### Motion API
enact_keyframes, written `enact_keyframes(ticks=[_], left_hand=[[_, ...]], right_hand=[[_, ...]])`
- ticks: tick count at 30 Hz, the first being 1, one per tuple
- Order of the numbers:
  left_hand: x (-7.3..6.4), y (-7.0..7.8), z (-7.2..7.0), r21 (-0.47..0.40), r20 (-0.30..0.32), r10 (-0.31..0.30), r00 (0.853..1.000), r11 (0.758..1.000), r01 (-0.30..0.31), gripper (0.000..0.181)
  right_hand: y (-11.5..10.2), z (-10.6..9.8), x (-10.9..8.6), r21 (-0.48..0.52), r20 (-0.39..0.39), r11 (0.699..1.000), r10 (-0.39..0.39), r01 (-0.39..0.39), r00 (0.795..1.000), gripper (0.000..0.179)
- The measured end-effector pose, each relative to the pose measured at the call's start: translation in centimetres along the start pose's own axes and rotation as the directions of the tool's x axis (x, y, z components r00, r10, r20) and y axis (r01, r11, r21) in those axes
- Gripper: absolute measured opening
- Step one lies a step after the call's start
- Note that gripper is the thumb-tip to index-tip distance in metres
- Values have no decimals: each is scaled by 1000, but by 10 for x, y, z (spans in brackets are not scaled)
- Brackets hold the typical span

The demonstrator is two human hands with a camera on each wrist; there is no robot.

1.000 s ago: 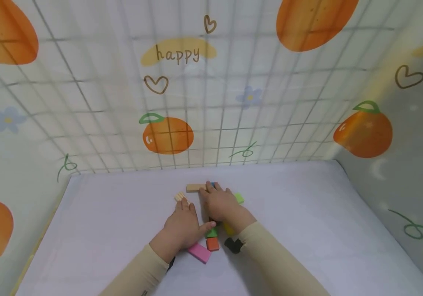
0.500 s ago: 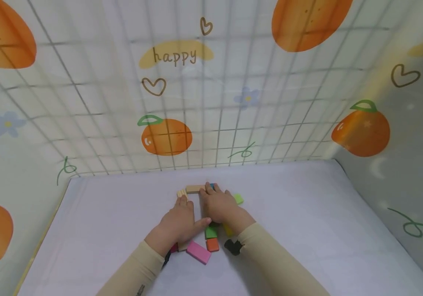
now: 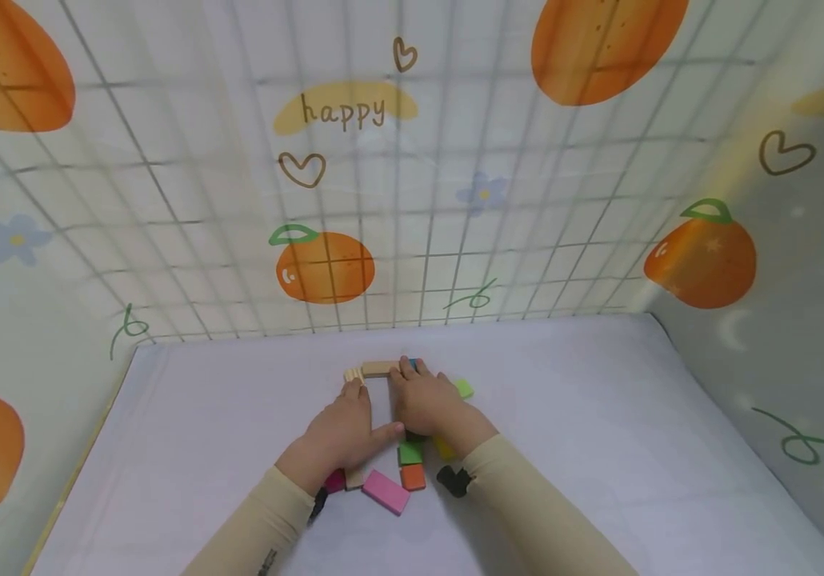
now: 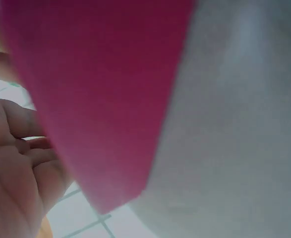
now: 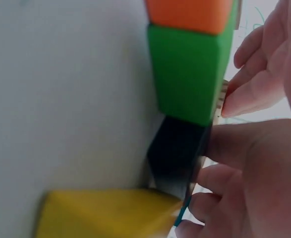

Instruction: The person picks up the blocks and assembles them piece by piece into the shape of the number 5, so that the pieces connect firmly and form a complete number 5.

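Observation:
My left hand (image 3: 340,432) lies low over the blocks in the head view, fingers pointing forward and thumb stretched right towards the green block (image 3: 410,453). Its fingertips are at a ridged pale piece (image 3: 353,374). A magenta block (image 4: 100,89) fills much of the left wrist view, beside that hand. My right hand (image 3: 430,402) rests with extended fingers by the blue block (image 3: 415,362) and the end of a wooden block (image 3: 379,369). In the right wrist view its thumb is by a dark block (image 5: 177,146), in line with the green one. The palms hide some blocks.
An orange block (image 3: 413,477) adjoins the green one. A pink block (image 3: 386,492) lies askew in front, near a wooden piece (image 3: 353,479). Yellow (image 3: 445,447) and light green (image 3: 463,388) blocks lie right. Printed cloth walls (image 3: 563,192) bound the white tabletop (image 3: 599,416).
My left hand has shifted slightly left, the ridged piece now sitting against the wooden block's left end. More of the magenta and wooden pieces shows beneath it. The right hand stays in place.

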State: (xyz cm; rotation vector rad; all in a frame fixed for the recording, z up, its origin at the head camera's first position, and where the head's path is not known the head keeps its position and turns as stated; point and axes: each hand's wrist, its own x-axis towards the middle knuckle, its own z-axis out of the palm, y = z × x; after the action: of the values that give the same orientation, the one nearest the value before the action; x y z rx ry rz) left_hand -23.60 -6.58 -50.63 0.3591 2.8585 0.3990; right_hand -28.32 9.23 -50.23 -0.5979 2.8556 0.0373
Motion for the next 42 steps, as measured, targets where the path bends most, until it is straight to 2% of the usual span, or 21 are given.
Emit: enact_keyframes(ticks=[8,15,25,42], left_hand=[[6,-11,-1,-33,2,-12,1000,999,12,109],[5,-13,-10,-49,9,16,1000,999,-16,105],[9,-23,-14,-80,6,37,999,996,-36,94],[16,-25,-15,-64,9,57,998,996,-56,100]], right_hand=[[1,0,1,80,50,997,12,-15,999,70],[4,-4,0,109,48,994,-2,-3,999,78],[13,-2,2,161,44,986,-45,37,998,86],[12,0,-1,156,26,987,-31,27,999,84]])
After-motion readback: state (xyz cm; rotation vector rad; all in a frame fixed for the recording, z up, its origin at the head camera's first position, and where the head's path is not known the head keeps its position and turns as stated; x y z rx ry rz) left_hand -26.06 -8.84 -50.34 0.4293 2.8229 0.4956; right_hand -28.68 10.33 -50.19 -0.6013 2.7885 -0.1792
